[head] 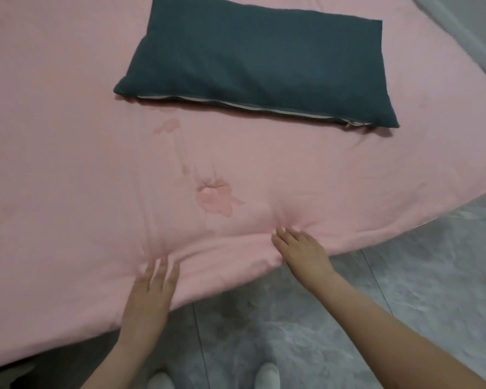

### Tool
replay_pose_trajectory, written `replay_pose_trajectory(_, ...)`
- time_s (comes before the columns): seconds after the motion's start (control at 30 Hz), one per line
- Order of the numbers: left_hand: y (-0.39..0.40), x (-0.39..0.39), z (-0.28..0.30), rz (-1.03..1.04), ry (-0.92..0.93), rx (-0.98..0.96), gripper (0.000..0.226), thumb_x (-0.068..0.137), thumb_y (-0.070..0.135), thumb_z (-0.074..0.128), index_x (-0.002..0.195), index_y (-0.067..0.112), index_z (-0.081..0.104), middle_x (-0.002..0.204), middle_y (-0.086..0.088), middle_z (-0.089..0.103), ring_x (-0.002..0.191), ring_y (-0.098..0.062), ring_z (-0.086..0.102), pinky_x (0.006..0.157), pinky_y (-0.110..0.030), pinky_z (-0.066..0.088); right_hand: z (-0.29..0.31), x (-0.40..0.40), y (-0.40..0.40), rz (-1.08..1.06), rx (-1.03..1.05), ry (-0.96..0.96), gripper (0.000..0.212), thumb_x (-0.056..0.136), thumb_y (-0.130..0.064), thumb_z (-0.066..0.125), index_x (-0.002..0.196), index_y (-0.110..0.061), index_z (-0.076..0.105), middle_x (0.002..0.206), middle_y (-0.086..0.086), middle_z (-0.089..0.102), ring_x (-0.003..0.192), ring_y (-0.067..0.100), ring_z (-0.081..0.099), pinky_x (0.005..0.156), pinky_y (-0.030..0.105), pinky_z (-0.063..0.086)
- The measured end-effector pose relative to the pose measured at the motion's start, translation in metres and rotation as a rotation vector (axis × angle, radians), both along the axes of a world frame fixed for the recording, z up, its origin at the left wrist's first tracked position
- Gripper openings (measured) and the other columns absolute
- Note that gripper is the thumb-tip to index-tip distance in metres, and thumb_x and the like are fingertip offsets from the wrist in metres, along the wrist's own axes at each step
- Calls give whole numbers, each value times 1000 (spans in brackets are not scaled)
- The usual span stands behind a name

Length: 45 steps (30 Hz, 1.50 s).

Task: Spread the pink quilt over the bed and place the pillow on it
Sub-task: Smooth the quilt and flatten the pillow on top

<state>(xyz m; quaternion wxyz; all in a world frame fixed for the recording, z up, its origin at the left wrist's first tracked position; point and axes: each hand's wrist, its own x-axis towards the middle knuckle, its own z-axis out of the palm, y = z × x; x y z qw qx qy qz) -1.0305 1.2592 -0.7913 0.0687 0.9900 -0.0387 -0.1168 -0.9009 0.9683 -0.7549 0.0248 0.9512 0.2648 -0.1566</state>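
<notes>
- Pink quilt (68, 136) lies spread flat over the bed, covering nearly the whole view; near edge runs diagonally from lower left up to the right.
- Quilt surface has stitched flower shapes, one (216, 200) just beyond the hands, a fainter one (167, 126) nearer the pillow.
- Dark teal pillow (253, 68) lies flat on top of the quilt, toward the far side, slightly angled; pale zip strip (236, 106) shows along its near edge.
- Left hand (152, 296) rests palm down on the quilt's near edge, fingers straight and a bit spread, holding nothing. Some blur on the fingertips.
- Right hand (303, 251) also palm down on the quilt near the edge, fingers extended w/ tips pressing into the fabric; small creases radiate from the fingertips. No grip on the cloth as far as can be seen.
- Hands are apart, w/ a low fold of quilt running between them.
- Grey marbled floor (404, 290) below the quilt edge; two white shoe tips (268, 374) at the bottom.
</notes>
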Motion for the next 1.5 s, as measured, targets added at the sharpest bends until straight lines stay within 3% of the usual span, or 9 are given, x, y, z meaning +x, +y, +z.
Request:
replay_pose_trajectory(0.07, 5, -15, 6, 55, -105, -151, 83, 62, -2, 49, 137, 25, 28, 135, -12, 52, 123, -26, 51, 100, -29, 33, -2, -16, -14, -4, 156, -65, 46, 64, -13, 36, 90, -15, 74, 92, 2, 74, 69, 19, 71, 50, 21, 51)
replay_pose_trajectory(0.2, 9, -39, 21, -26, -71, -188, 80, 61, 2, 33, 137, 27, 27, 150, 8, 26, 138, -1, 22, 106, -12, 19, 7, -44, -30, -65, 323, -30, 46, 64, -12, 39, 92, -18, 75, 94, -3, 75, 73, 14, 70, 58, 20, 55)
replay_pose_trajectory(0.3, 0, -32, 19, -133, 6, -97, 61, 70, 16, 36, 130, 25, 35, 129, 1, 46, 105, -26, 62, 76, -28, 53, 13, -32, -29, 10, 129, 113, 38, 68, -5, 42, 89, -21, 69, 90, 2, 72, 80, 23, 69, 66, 25, 52)
replay_pose_trajectory(0.47, -23, 20, 64, 5, 120, -11, 48, 70, 54, 42, 100, 23, 62, 90, 1, 70, 75, -22, 68, 43, -30, 53, 40, 2, -16, -116, 45, 278, 30, 92, -24, 39, 111, -16, 60, 115, 9, 61, 107, 31, 55, 85, 37, 43)
replay_pose_trajectory(0.73, -43, 141, 139, 44, 26, -21, 53, 75, 52, 39, 105, 21, 69, 108, -1, 69, 89, -22, 68, 51, -30, 53, 100, 75, -18, -192, 141, 207, 30, 91, -25, 40, 104, -18, 66, 113, 2, 64, 105, 27, 54, 82, 34, 46)
replay_pose_trajectory(1.0, -17, 243, 125, 6, 101, 16, 56, 69, 54, 38, 101, 22, 71, 110, 0, 69, 90, -20, 68, 53, -30, 55, 101, 178, -26, -551, 210, 238, 30, 93, -42, 44, 111, -26, 63, 120, -8, 61, 112, 14, 55, 89, 30, 46)
replay_pose_trajectory(1.23, 11, 348, 107, -1, -4, 132, 69, 60, 56, 73, 116, 15, 65, 131, -10, 56, 113, -32, 58, 85, -46, 52, 84, 267, -36, -775, 365, 40, 49, 93, -36, 47, 138, -18, 39, 138, 0, 46, 124, 21, 45, 94, 36, 43)
replay_pose_trajectory(1.37, -7, 421, 106, -88, -103, 110, 82, 63, 67, 48, 125, 16, 58, 141, -9, 46, 127, -28, 41, 99, -48, 43, 84, 330, -49, -641, 292, -141, 59, 86, -45, 55, 137, -18, 40, 127, 3, 48, 113, 25, 48, 85, 39, 47)
replay_pose_trajectory(1.5, -32, 497, 110, 12, -252, 23, 92, 60, 78, 44, 134, 24, 47, 147, -2, 37, 134, -24, 34, 109, -46, 31, 87, 403, -59, -617, 238, -257, 80, 74, -63, 58, 140, -24, 36, 145, 6, 35, 133, 28, 34, 107, 46, 32)
